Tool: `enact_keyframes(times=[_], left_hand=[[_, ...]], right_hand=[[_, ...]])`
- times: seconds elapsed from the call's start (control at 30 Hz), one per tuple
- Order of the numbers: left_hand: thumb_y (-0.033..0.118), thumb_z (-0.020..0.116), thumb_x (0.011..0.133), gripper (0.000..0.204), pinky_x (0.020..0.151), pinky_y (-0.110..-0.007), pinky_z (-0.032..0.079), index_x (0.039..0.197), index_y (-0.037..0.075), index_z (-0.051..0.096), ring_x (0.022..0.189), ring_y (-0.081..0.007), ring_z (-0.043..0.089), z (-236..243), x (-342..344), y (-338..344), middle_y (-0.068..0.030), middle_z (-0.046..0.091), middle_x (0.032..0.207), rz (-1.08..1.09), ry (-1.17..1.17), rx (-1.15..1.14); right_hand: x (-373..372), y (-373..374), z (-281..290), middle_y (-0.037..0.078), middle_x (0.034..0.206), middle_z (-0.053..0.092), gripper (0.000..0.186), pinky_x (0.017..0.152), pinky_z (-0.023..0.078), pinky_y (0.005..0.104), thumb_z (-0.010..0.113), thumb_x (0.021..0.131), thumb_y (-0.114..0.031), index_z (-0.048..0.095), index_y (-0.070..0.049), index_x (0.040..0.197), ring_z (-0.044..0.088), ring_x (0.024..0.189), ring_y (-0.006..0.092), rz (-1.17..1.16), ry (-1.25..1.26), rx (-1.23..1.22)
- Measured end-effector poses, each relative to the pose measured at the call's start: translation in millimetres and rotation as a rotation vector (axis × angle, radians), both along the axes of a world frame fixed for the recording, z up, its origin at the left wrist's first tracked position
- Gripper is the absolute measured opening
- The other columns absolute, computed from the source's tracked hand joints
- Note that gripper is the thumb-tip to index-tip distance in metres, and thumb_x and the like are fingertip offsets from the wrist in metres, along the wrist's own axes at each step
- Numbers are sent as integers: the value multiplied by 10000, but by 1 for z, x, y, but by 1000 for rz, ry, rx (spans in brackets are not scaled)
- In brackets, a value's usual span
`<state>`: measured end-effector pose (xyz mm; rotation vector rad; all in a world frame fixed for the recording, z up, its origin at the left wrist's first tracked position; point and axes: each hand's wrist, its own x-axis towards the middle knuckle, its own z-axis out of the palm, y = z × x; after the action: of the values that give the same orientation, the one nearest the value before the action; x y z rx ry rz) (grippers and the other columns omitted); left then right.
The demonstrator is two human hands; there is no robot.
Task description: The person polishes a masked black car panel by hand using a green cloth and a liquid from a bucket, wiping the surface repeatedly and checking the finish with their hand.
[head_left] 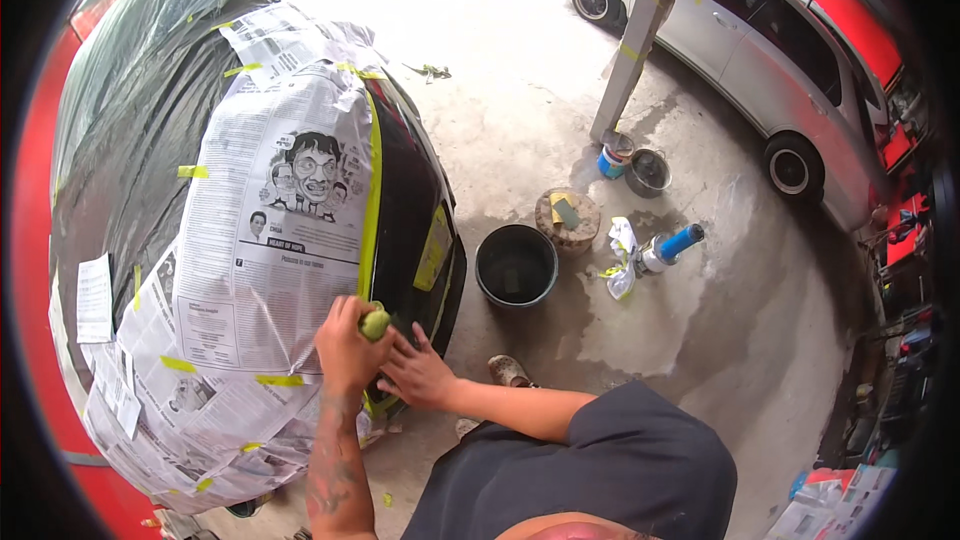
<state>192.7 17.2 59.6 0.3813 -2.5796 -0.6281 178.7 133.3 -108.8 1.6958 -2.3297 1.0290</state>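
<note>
My left hand (347,348) is closed around a yellow-green roll of masking tape (375,322), above the edge of a covered car. Just to its right, my right hand (418,370) lies with fingers stretched out over the lower end of the bare black car panel (405,210); what its fingertips touch is partly hidden. A yellow-green tape strip (372,195) runs along the border between that panel and the newspaper sheets (265,290) covering the car. Beyond the newspaper, dark plastic sheeting (130,140) drapes the car.
Right of the car stand a black bucket (516,267), a round stool (568,222) with sanding pieces, and a blue-ended canister (670,245) beside crumpled plastic. Farther back are two small buckets (648,172), a post (632,60) and a silver car (740,50).
</note>
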Motion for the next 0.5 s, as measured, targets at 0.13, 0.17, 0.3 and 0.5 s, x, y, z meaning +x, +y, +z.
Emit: enact_keyframes(times=[0.13,0.17,0.3,0.5], left_hand=[[186,826,652,321,632,-461,538,879,117,610,751,-334,667,-2,-23,-12,-82,631,842,-80,-141,-56],[186,826,652,321,632,-461,538,879,117,610,751,-334,667,-3,-27,-10,-82,631,842,-81,-141,-44],[220,827,656,320,605,-452,536,882,139,615,737,-329,667,-7,-36,-5,-72,632,842,-114,-82,-87],[140,816,612,312,640,-429,540,856,119,623,758,-322,658,-4,-32,-9,-80,621,827,-69,-128,-46]], right_hand=[[-41,-2,41,97,1649,323,717,1182,118,706,590,964,-460,379,-134,1566,188,1570,295,146,-60,440],[-60,-9,43,97,1649,323,717,1182,118,706,590,964,-460,379,-134,1566,188,1570,295,145,-62,452],[-69,-21,32,105,1609,378,663,1194,97,698,530,1006,-473,383,-147,1565,207,1559,301,-204,-25,49],[-45,1,-19,83,1522,482,528,1203,76,701,569,986,-488,581,-142,1384,301,1524,305,115,88,-149]])
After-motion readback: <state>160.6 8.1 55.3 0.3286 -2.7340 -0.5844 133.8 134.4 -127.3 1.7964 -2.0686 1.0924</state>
